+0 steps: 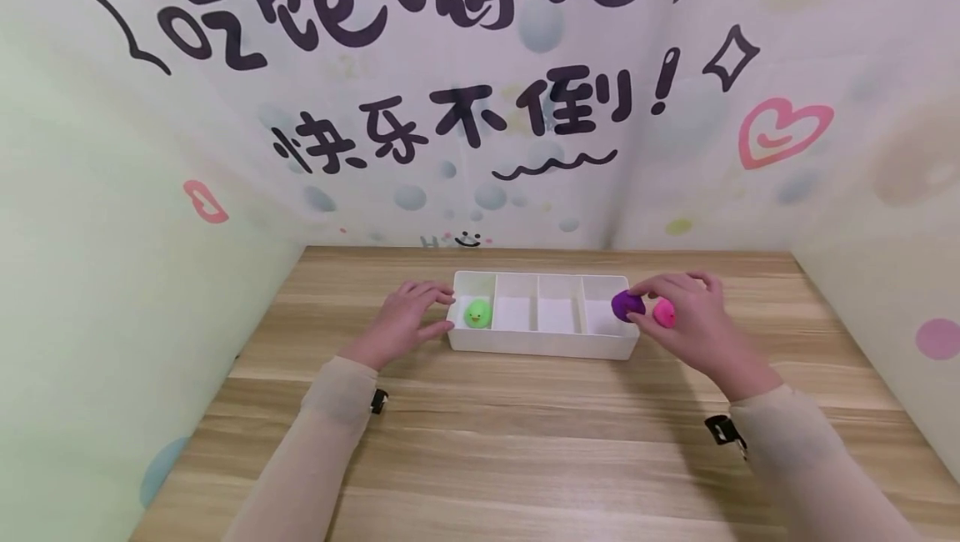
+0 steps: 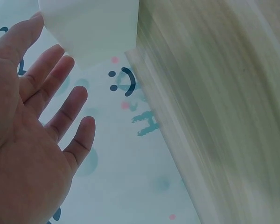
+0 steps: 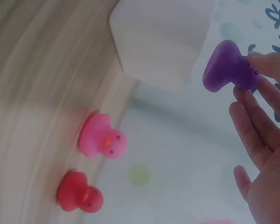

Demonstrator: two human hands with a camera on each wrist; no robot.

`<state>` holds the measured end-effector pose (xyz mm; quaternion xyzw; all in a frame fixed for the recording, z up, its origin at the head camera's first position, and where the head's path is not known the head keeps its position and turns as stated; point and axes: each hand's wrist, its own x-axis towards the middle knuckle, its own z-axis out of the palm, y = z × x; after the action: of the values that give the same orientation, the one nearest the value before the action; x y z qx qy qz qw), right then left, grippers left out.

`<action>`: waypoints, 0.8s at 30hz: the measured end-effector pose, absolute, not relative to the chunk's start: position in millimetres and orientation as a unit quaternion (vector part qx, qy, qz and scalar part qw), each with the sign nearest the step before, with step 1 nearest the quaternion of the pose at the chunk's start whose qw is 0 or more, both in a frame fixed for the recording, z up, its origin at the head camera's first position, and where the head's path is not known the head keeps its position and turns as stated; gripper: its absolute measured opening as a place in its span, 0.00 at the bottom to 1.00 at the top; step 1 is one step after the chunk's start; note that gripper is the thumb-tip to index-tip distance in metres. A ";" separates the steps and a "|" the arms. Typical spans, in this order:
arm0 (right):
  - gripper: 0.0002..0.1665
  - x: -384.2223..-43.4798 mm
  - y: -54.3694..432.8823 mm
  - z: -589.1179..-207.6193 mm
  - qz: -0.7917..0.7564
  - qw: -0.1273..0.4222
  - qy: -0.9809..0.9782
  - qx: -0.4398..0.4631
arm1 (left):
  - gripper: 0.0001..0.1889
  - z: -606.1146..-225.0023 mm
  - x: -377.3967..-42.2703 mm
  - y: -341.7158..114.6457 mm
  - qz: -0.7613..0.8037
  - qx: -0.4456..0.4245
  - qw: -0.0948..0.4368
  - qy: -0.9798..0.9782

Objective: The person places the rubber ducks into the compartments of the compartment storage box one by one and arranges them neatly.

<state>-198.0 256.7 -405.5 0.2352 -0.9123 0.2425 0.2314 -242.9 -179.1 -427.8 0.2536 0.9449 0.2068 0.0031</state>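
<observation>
A white divided box (image 1: 543,345) stands on the wooden table, with a green rubber duck (image 1: 477,314) in its leftmost compartment. My left hand (image 1: 405,318) is at the box's left end, fingers extended and fingertips right at the wall. At the other end, my right hand (image 1: 693,321) pinches a purple rubber duck (image 3: 228,67) by its head between thumb and fingers. In the head view that duck overlaps the rightmost compartment's outer rim. Beyond the box's right end sits a pink rubber duck (image 3: 101,136), partly covered by my right hand in the head view.
A red rubber duck (image 3: 78,192) sits beside the pink one; my right hand hides it in the head view. Behind the wooden table (image 1: 510,442) hangs a white printed backdrop (image 1: 480,217), and pale side walls close in left and right.
</observation>
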 end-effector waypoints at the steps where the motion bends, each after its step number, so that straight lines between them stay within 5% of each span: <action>1: 0.19 -199.0 254.3 -404.7 0.244 0.232 -0.911 0.238 | 0.21 -427.7 -243.0 -178.8 0.207 0.254 0.004 0.945; 24: 0.17 -220.7 198.4 -402.4 0.254 0.177 -0.921 0.236 | 0.21 -426.4 -242.7 -179.4 0.210 0.261 0.001 0.942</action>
<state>-220.7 198.4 -402.4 0.2361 -0.9212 0.2539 0.1768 -242.7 -179.4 -426.4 0.2607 0.9423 0.2102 0.0008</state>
